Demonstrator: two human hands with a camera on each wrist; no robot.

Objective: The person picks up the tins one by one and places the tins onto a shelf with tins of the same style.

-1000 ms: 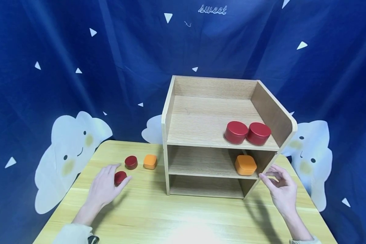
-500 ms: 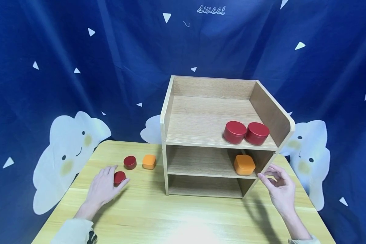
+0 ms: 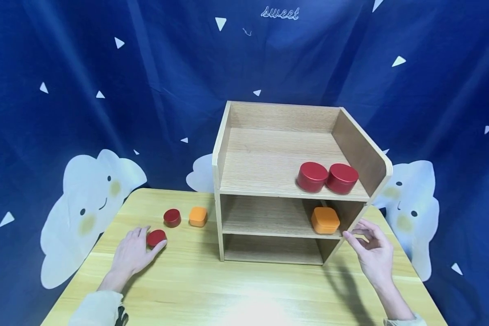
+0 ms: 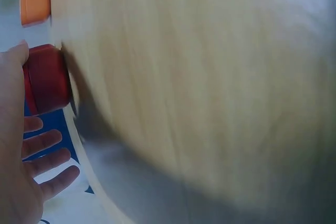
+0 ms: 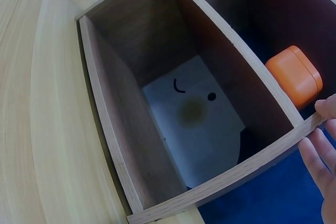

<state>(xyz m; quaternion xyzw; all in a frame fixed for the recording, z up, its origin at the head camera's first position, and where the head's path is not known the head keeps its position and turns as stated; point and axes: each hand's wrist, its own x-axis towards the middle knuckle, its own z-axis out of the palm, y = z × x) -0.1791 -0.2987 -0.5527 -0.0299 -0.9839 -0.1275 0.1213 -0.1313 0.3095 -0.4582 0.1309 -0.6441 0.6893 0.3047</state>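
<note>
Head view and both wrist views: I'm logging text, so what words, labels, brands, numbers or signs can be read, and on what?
"sweet": on the blue backdrop, head view.
The small squiggle below: unreadable.
None readable on the red tins, orange boxes or shelf.

A big dark blue cloth [image 3: 179, 59] hangs behind the table [image 3: 195, 290]. It has smiling white clouds [image 3: 71, 231], little white triangles [image 3: 220, 23] and the word "sweet" [image 3: 280, 12] up high. A bright shine [image 3: 256, 312] lights the wood.
</note>
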